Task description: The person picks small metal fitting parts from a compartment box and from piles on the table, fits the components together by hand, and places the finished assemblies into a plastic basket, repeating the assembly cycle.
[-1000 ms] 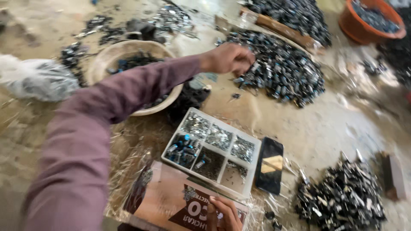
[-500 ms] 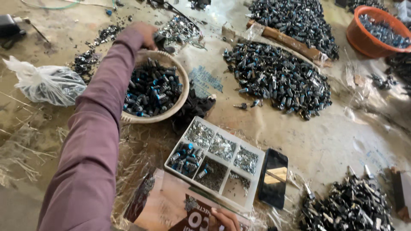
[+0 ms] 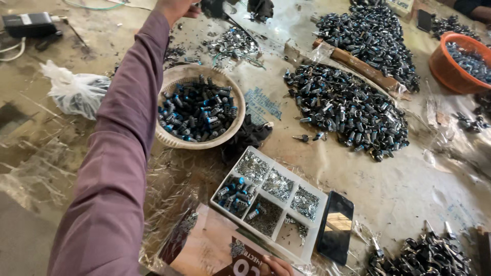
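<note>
My left arm, in a purple sleeve, reaches far across to the top edge, where my left hand (image 3: 176, 7) sits beside a black object (image 3: 212, 7). The frame cuts off its fingers, so its grip is unclear. Below the arm stands a woven basket (image 3: 176, 143) full of small black and blue cylinder parts. Only the fingertips of my right hand (image 3: 279, 267) show at the bottom edge, holding a brown printed cardboard box (image 3: 215, 250). Next to the box lies a white compartment tray (image 3: 215, 197) with silver bits and a few blue parts.
A black phone (image 3: 335, 227) lies right of the tray. Large heaps of the same parts (image 3: 348, 107) cover the middle and the far side (image 3: 378, 30). An orange tub (image 3: 440, 66) stands at right, a clear plastic bag (image 3: 76, 92) at left, another dark heap (image 3: 429, 255) at bottom right.
My left hand has left the middle heap, swung left over the basket and gone on to the far top edge. The view has tilted upward. My right hand has stayed on the box.
</note>
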